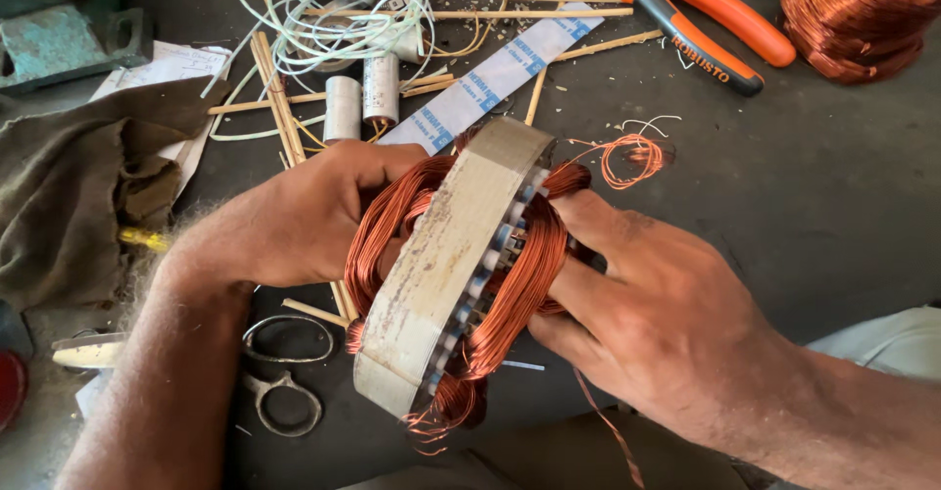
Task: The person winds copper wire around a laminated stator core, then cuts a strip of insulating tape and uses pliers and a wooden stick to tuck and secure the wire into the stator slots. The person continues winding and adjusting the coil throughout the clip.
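Far left on the dark worktop (833,216): we note a brown cloth (74,191) heaped beside a greenish metal block (59,34). Below it, scissors (279,372) lie flat near our left forearm.

Left hand (294,220): grip closed over the copper windings on the left face of the motor stator (446,274), thumb on top near the rim, fingers hidden behind the coils. The stator is held on edge, lifted off the worktop, at centre frame between both hands, its pale steel ring tilted toward us.

Behind it: two small grey cylindrical capacitors (361,98) with a tangle of white wire (343,15), thin bamboo sticks (274,88), and a white paper strip (495,73) with blue print.

Right hand (647,304): grip closed against the right face, fingers pressed into the copper coils. A loose loop of copper wire (632,157) lies just beyond.

Upper right: orange-handled pliers (701,24), then a bundle of copper wire (858,15) at the corner.
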